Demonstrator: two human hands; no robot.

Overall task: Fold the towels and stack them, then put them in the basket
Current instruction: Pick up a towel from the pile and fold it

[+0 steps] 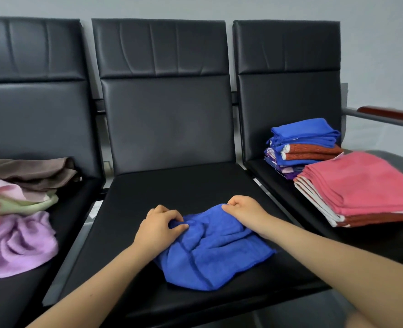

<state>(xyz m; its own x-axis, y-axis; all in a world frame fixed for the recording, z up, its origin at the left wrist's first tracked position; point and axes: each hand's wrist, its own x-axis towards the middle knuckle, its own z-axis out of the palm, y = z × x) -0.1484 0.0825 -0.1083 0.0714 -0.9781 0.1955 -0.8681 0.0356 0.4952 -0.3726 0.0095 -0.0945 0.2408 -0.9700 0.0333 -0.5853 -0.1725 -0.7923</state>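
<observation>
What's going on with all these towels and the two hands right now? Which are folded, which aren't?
Blue towel: crumpled, unfolded, on the middle seat.
Left hand: pinches the towel's far edge.
Right hand: grips its far corner.
Pink stack: folded, on the right seat.
Blue and red stack: folded, behind the pink one.
Purple towel: crumpled, left seat.
Brown, pink and green towels: loose heap, unfolded.

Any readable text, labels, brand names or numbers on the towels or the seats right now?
None can be read.
Small pale tag on the folded blue and rust towel stack: too small to read.
Crumpled blue microfibre towel, gripped by left hand and right hand: no label showing.
Black leather seats: no markings.
</observation>
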